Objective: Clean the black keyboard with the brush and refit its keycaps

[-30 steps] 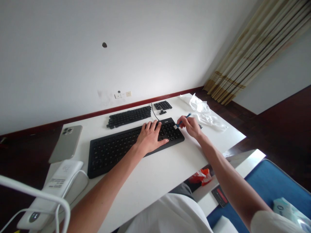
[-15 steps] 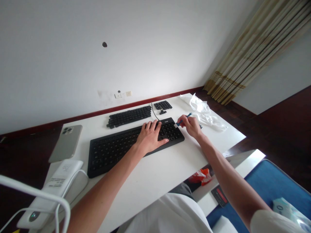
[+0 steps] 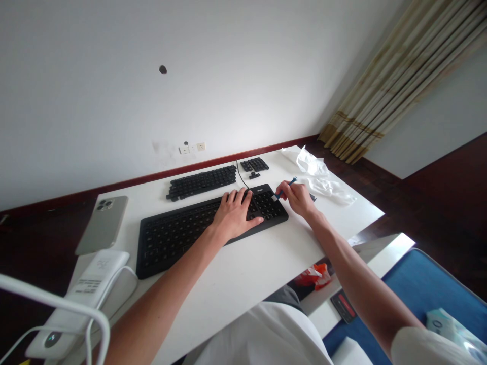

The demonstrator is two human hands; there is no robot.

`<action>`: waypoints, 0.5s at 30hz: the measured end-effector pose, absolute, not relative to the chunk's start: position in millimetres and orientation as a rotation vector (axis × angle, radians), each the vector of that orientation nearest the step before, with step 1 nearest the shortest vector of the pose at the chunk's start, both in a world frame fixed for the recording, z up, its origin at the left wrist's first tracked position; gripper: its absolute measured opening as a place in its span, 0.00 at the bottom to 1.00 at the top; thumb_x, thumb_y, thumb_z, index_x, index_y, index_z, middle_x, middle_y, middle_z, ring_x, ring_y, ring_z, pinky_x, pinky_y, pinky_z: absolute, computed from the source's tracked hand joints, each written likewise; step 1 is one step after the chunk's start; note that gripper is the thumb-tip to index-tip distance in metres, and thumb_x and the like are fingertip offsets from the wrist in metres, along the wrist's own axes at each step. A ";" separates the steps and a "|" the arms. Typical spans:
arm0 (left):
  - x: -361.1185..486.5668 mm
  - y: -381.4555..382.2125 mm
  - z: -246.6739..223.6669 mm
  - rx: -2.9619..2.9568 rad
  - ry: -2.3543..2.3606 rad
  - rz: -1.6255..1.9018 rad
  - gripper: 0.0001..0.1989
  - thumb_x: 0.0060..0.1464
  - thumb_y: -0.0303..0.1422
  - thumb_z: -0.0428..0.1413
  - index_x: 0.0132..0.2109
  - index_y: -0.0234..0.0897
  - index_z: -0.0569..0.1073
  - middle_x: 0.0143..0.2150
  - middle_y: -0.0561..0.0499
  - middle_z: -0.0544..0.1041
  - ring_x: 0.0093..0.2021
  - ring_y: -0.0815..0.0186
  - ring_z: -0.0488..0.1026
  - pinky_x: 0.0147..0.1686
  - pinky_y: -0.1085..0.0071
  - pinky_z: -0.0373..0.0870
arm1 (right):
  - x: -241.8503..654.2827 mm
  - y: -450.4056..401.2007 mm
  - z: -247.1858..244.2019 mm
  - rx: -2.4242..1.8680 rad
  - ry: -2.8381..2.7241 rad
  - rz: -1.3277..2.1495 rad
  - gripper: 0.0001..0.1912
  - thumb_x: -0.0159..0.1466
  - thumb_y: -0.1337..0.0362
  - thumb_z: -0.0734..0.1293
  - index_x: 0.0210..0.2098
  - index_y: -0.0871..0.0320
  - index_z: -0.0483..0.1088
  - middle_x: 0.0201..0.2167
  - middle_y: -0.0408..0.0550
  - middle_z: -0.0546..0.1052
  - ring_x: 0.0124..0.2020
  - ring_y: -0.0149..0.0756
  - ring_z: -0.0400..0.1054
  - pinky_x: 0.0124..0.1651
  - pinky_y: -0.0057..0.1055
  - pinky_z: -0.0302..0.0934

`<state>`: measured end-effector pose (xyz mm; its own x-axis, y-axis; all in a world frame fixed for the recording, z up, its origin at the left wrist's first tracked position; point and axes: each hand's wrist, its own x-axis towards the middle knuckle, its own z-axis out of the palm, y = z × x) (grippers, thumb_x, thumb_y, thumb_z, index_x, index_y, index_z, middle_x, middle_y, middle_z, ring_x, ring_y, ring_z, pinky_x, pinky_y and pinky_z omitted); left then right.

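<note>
A black keyboard base [image 3: 171, 235] with its keycaps off lies at a slant on the white table [image 3: 243, 274]. Across its right-middle part rests my left hand [image 3: 236, 212], fingers spread and palm down. My right hand [image 3: 299, 196] is closed around a small blue brush [image 3: 280, 193], whose pale tip touches the right end of the keyboard base. Behind the base lie a large group of black keycaps [image 3: 205, 181], a smaller group [image 3: 258, 164] and a few separate keycaps [image 3: 254, 175].
A phone [image 3: 104, 223] and a white power bank [image 3: 83, 294] with a white cable are at the left. Crumpled white plastic [image 3: 312, 165] lies at the back right. A blue seat [image 3: 429, 289] stands at the lower right, and a thin black cable runs behind the keyboard base.
The brush in my right hand has shifted slightly to the left, its upper end tilting a little. My left hand stays in place on the keyboard base.
</note>
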<state>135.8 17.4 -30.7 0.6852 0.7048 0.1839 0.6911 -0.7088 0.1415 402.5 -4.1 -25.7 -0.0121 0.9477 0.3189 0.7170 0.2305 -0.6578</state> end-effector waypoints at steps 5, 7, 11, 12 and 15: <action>136.1 17.4 -31.3 2.833 1.176 0.347 0.42 0.66 0.60 0.50 0.74 0.33 0.63 0.75 0.37 0.62 0.70 0.42 0.61 0.69 0.47 0.56 | 401.6 -4.8 -25.3 -1.540 -1.787 0.407 0.32 0.77 0.43 0.52 0.31 0.56 0.75 0.24 0.45 0.75 0.25 0.34 0.67 0.37 0.33 0.62; 136.3 17.4 -31.9 2.837 1.179 0.343 0.43 0.66 0.60 0.49 0.74 0.32 0.63 0.75 0.36 0.62 0.70 0.42 0.61 0.70 0.47 0.56 | 401.6 -5.1 -24.9 -1.538 -1.792 0.406 0.32 0.77 0.43 0.53 0.31 0.56 0.75 0.24 0.45 0.75 0.25 0.34 0.67 0.36 0.33 0.61; 136.3 17.9 -33.2 2.841 1.180 0.341 0.43 0.66 0.60 0.49 0.74 0.31 0.63 0.75 0.36 0.61 0.70 0.42 0.61 0.70 0.46 0.56 | 401.6 -5.8 -23.8 -1.537 -1.816 0.402 0.31 0.77 0.44 0.53 0.32 0.56 0.75 0.25 0.45 0.75 0.25 0.34 0.67 0.35 0.33 0.61; 136.2 18.1 -33.5 2.840 1.178 0.344 0.43 0.66 0.60 0.49 0.74 0.31 0.63 0.75 0.36 0.61 0.70 0.41 0.61 0.70 0.46 0.56 | 401.5 -6.0 -23.4 -1.539 -1.820 0.401 0.31 0.77 0.43 0.53 0.32 0.56 0.75 0.25 0.45 0.75 0.25 0.34 0.67 0.35 0.33 0.61; 136.1 18.6 -33.9 2.840 1.172 0.351 0.43 0.66 0.61 0.48 0.74 0.31 0.62 0.75 0.36 0.61 0.70 0.41 0.60 0.70 0.46 0.56 | 400.8 -6.4 -22.8 -1.545 -1.823 0.398 0.31 0.77 0.43 0.53 0.32 0.55 0.74 0.25 0.45 0.75 0.25 0.35 0.67 0.36 0.33 0.61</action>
<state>136.1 18.6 -33.9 0.6869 0.7016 0.1897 0.6904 -0.7114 0.1315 400.8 -6.4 -22.8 -0.0399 0.9491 0.3123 0.7330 0.2402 -0.6364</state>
